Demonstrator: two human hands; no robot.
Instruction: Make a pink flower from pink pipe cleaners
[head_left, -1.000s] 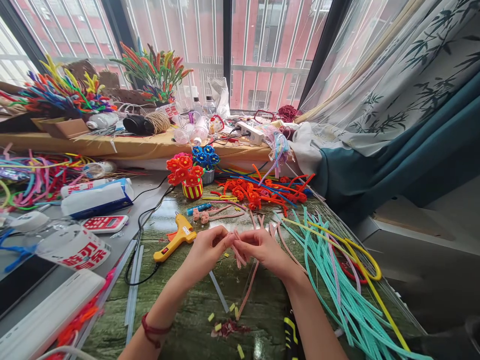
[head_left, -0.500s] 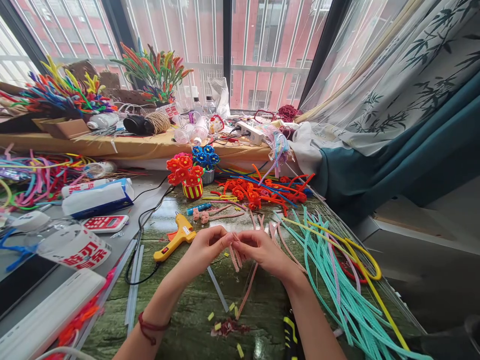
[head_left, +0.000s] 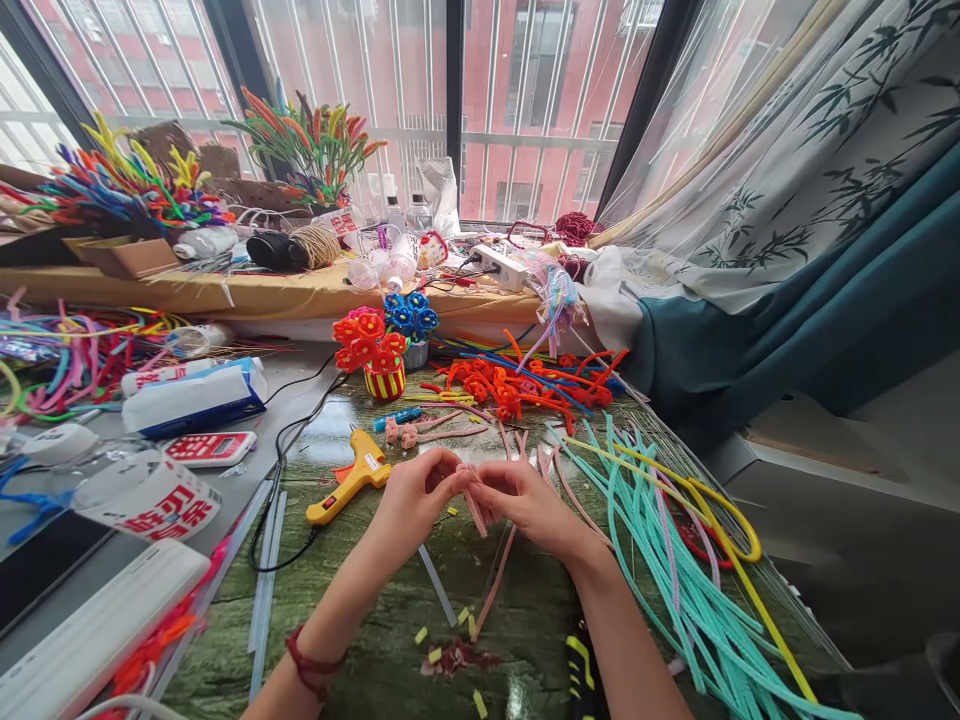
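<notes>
- Left fingers (head_left: 448,487) and right fingers (head_left: 492,493): we grasped pink stems (head_left: 477,513) between them.
- Worktop (head_left: 375,610): we had the yellow glue gun (head_left: 351,484) near our left fingers.

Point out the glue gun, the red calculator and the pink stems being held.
Glue gun (head_left: 347,487): head view, on its yellow body.
Red calculator (head_left: 211,449): head view, on its red and white front.
Pink stems (head_left: 478,516): head view, on the part hanging below the hands (head_left: 467,482).

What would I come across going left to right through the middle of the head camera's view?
Red-and-white calculator → yellow glue gun → left hand → right hand → turquoise fuzzy stems.
</notes>
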